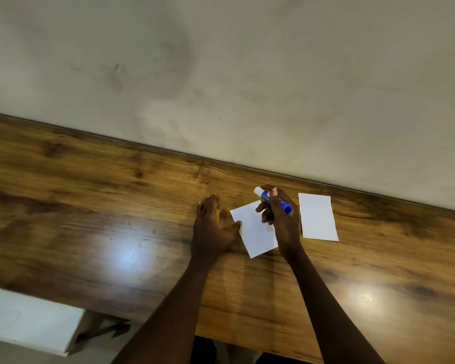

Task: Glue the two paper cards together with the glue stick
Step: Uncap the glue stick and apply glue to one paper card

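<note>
Both forearms reach in over the wooden table (90, 206). Right hand (283, 216) is closed round the uncapped glue stick (272, 200), held above the near card (255, 229). Left hand (212, 227) seems to cup a yellow cap (217, 215), its thumb touching that card's edge. Second card (318, 217) lies apart. Best to pin the card firmly and spread glue evenly to the edges.
</note>
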Demonstrator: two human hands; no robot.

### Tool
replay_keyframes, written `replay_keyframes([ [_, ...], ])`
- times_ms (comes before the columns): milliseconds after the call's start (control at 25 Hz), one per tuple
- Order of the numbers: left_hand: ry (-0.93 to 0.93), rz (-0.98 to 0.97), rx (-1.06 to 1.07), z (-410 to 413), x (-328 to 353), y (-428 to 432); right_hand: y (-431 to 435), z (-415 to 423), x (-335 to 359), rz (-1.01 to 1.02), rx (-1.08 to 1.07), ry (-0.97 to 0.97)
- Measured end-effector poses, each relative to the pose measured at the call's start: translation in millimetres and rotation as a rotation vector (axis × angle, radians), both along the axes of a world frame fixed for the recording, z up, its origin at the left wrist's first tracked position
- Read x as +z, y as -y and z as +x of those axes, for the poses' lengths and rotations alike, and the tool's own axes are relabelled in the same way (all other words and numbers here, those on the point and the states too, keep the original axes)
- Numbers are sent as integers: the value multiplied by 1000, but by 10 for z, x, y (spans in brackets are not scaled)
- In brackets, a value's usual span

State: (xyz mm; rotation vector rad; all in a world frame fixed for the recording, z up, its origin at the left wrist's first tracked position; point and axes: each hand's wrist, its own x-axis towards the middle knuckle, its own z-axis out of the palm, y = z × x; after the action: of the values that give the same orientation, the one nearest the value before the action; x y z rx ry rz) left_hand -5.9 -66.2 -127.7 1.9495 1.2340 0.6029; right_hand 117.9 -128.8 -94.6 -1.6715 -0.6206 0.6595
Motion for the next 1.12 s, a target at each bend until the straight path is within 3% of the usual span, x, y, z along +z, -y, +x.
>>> replay_keyframes([
  [80, 2, -11, 2, 0, -5, 0, -19, -51, -45, -4, 20, -95],
  [320, 21, -8, -21, -16, -43, -15, -98, -111, -130, -149, 114, 140],
  [560, 7, 13, -25, -17, -59, -31, -99, -91, -111, -184, 165, 240],
  [1120, 4, 26, 11, 1, 3, -4, 8, 271, -87, -259, -63, 248],
])
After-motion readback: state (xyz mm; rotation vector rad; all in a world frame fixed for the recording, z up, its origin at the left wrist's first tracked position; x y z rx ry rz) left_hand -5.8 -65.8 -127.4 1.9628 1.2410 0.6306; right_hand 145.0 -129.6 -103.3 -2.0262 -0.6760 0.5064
